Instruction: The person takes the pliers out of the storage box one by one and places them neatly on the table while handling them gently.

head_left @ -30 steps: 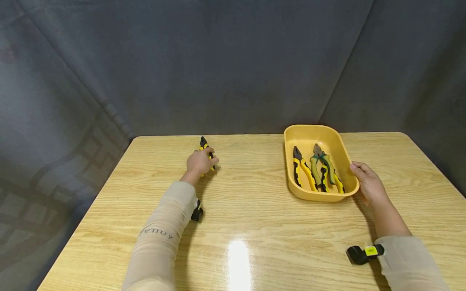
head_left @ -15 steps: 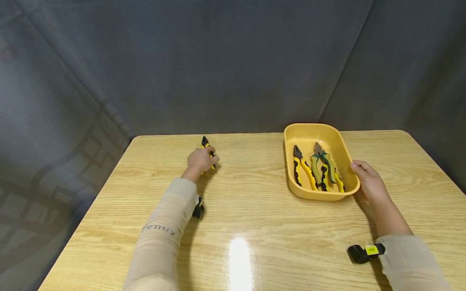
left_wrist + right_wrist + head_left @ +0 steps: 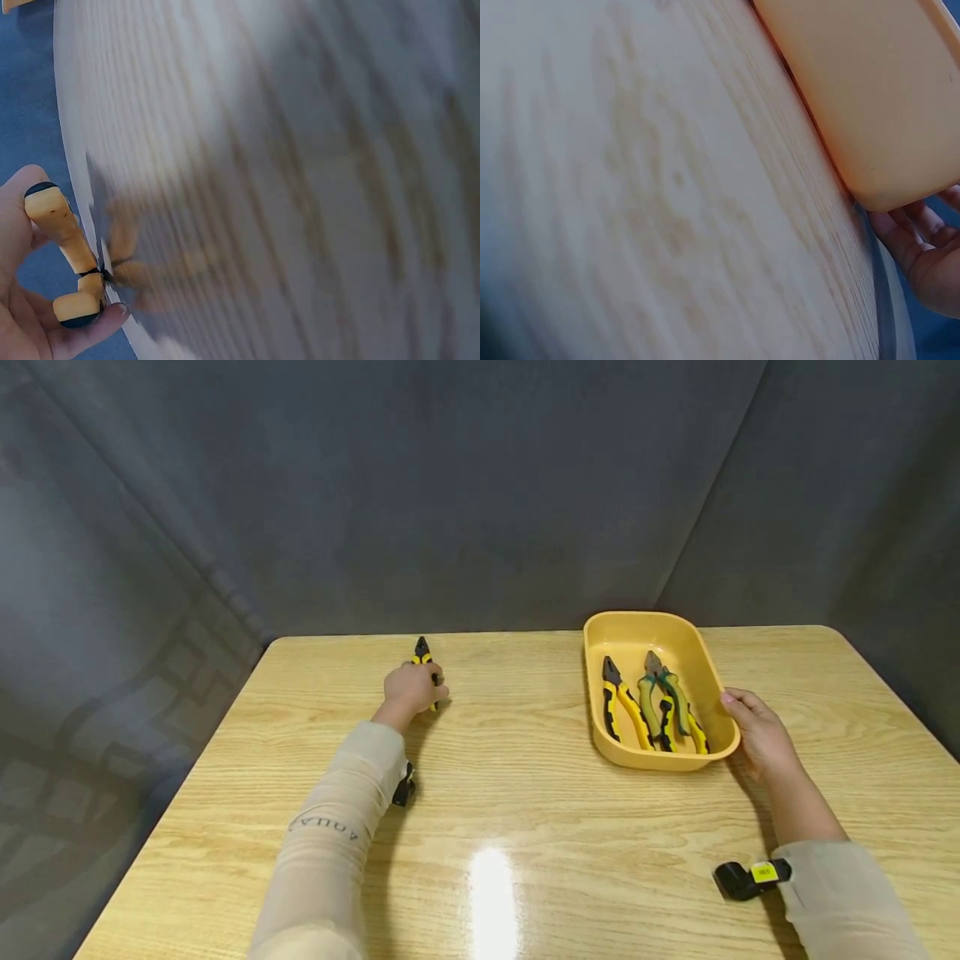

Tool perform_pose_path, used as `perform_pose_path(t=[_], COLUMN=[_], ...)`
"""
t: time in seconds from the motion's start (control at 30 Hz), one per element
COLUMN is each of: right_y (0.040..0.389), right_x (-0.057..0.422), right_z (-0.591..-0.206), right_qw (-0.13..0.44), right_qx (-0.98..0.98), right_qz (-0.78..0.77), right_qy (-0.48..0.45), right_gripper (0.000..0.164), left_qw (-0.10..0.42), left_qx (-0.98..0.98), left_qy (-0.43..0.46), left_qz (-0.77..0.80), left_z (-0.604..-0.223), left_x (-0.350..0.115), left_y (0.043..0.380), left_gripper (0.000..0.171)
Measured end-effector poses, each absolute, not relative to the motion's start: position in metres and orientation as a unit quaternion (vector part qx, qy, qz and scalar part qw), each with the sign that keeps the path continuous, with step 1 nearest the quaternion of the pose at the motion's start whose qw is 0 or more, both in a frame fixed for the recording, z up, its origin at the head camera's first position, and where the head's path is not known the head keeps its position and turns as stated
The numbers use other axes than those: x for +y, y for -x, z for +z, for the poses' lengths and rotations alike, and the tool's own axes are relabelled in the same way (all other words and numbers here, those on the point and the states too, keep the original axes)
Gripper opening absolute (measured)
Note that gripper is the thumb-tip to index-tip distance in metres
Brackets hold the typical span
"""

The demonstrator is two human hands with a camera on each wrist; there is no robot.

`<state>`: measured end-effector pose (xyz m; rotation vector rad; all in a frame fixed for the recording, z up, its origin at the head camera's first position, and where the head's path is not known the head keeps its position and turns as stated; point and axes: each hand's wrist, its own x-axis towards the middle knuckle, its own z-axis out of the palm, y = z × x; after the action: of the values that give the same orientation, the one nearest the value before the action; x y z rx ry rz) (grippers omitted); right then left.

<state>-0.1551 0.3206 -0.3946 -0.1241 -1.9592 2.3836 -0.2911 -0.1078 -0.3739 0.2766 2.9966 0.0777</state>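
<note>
At the table's far left, my left hand (image 3: 409, 688) grips a pair of black-and-yellow pliers (image 3: 422, 649), their dark nose toward the back edge. The left wrist view shows the two pliers handles (image 3: 54, 211) spread apart between thumb and fingers, close over the tabletop. My right hand (image 3: 765, 742) holds the right rim of a yellow plastic basin (image 3: 660, 761), thumb on the edge; the right wrist view has its fingers (image 3: 900, 238) against the basin's outer corner. Inside lie black-and-yellow pliers (image 3: 636, 714), green-handled pliers (image 3: 648, 703) and another black-and-yellow handled tool (image 3: 667, 731), its head hidden beneath the green ones.
The wooden table (image 3: 525, 793) runs back to a dark grey curtain (image 3: 480, 502) hanging behind it and along the sides. Small black wrist cameras sit at both cuffs, the right one (image 3: 742, 880) low over the tabletop. A light glare marks the near middle.
The pliers in my left hand have turned slightly, nose now pointing straighter back and less handle showing past the fingers. The right hand and basin hold still.
</note>
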Motion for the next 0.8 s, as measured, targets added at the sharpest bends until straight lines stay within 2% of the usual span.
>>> perform_pose_path(t=[0.27, 0.8], right_y=[0.1564, 0.1566], right_x=[0.3217, 0.3199], right_z=[-0.3948, -0.3969], right_qw=[0.035, 0.032], right_qx=[-0.629, -0.632], right_qz=[0.775, 0.773], right_qy=[0.046, 0.047], right_gripper=[0.009, 0.013], left_qw=[0.060, 0.068], left_qx=[0.993, 0.992], left_qy=[-0.101, -0.104], left_qz=[0.001, -0.017], left_z=[-0.3722, -0.3768], left_x=[-0.1074, -0.1075], left_y=[0.2913, 0.2876], left_gripper=[0.019, 0.024])
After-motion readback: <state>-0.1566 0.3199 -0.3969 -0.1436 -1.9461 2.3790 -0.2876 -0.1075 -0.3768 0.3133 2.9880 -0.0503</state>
